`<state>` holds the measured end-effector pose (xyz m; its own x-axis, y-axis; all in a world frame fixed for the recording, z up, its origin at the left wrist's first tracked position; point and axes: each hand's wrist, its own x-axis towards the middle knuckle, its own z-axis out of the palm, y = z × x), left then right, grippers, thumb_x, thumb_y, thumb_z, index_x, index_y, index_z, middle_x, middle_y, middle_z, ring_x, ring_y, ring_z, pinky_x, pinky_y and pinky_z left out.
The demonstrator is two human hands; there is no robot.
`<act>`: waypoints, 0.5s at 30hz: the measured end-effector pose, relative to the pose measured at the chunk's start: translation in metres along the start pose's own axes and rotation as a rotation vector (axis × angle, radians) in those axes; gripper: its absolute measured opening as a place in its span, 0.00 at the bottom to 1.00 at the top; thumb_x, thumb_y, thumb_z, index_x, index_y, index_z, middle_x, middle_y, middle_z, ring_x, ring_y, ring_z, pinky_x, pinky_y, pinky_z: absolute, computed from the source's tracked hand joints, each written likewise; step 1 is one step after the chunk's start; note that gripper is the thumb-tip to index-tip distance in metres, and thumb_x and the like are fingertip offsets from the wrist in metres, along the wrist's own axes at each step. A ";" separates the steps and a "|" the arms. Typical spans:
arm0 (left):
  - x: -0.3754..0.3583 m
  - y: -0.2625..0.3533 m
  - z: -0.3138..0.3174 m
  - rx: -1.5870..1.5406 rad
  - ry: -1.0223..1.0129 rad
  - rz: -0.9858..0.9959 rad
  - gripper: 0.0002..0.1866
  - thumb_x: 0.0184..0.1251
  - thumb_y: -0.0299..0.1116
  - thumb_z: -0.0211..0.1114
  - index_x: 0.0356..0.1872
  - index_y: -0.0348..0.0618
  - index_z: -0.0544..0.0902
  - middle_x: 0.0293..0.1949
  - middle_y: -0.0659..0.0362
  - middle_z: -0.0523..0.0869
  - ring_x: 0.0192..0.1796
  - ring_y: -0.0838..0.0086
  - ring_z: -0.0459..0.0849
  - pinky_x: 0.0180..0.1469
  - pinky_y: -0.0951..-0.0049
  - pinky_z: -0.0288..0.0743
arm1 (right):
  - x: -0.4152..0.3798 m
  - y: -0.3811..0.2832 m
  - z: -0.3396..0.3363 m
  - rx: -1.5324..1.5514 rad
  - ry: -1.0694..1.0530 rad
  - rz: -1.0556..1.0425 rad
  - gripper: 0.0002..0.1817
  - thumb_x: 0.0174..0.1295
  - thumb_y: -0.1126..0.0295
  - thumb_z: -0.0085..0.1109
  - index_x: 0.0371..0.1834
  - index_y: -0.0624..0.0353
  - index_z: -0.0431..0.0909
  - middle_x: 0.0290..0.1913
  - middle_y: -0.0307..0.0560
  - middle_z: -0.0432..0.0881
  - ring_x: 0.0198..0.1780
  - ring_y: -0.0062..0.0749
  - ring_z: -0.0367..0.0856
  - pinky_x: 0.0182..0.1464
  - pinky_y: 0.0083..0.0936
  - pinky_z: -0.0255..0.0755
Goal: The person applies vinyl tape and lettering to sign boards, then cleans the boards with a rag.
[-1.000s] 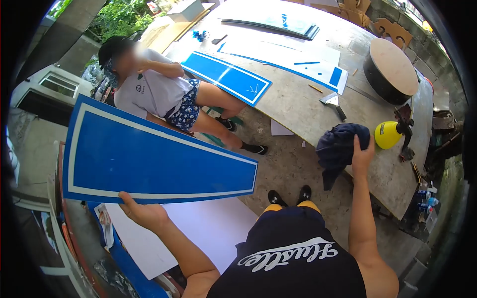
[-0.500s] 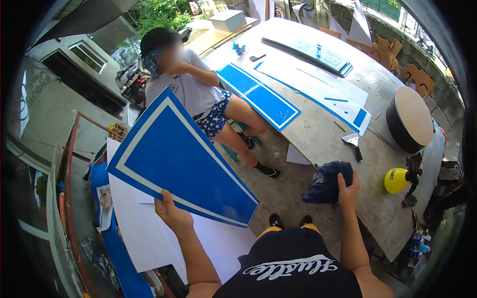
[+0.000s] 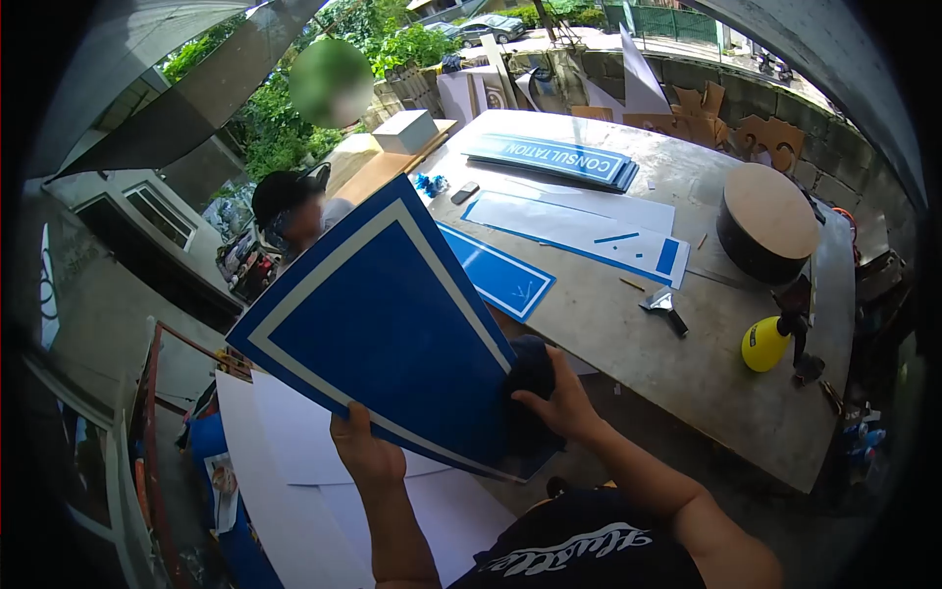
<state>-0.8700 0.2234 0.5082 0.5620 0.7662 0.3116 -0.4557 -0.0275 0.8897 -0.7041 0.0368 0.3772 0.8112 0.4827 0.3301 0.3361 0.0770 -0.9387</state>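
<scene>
A blue sign panel with a white inner border is held up at a tilt in front of me. My left hand grips its lower edge, thumb on the face. In my right hand is a dark cloth, pressed against the panel's right end. Part of the panel's right end is hidden behind the cloth and hand. Beyond the panel, another blue panel lies on the metal table.
On the table are a stack of blue signs, white-and-blue sheets, a scraper, a round drum-like object and a yellow spray bottle. A person in a dark cap is partly behind the panel. White sheets lie lower left.
My right hand has moved left with the cloth, from beside the table onto the panel. The view has shifted upward, and the panel now covers most of the other person.
</scene>
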 end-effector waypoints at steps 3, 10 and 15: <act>-0.005 0.000 0.016 -0.020 -0.039 0.020 0.35 0.78 0.45 0.67 0.75 0.31 0.68 0.68 0.45 0.80 0.74 0.55 0.75 0.77 0.53 0.69 | 0.015 0.005 -0.018 0.060 -0.133 0.102 0.34 0.62 0.64 0.79 0.68 0.61 0.72 0.57 0.57 0.84 0.61 0.44 0.84 0.65 0.40 0.76; 0.001 0.022 0.005 -0.046 -0.265 0.026 0.42 0.75 0.51 0.70 0.77 0.31 0.65 0.70 0.44 0.79 0.72 0.54 0.79 0.74 0.54 0.74 | 0.019 -0.016 -0.044 0.382 -0.236 0.098 0.28 0.59 0.65 0.81 0.60 0.60 0.80 0.51 0.48 0.87 0.55 0.32 0.85 0.63 0.29 0.77; -0.032 -0.006 -0.006 0.018 -0.326 -0.006 0.40 0.66 0.44 0.80 0.72 0.33 0.72 0.65 0.52 0.82 0.67 0.60 0.81 0.73 0.59 0.74 | 0.021 -0.037 -0.055 0.339 -0.164 0.057 0.27 0.59 0.65 0.81 0.59 0.60 0.81 0.51 0.47 0.87 0.53 0.31 0.84 0.62 0.30 0.76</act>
<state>-0.8895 0.2028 0.4909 0.7574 0.5206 0.3942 -0.4411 -0.0372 0.8967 -0.6730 -0.0044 0.4244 0.7273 0.6257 0.2821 0.0934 0.3169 -0.9438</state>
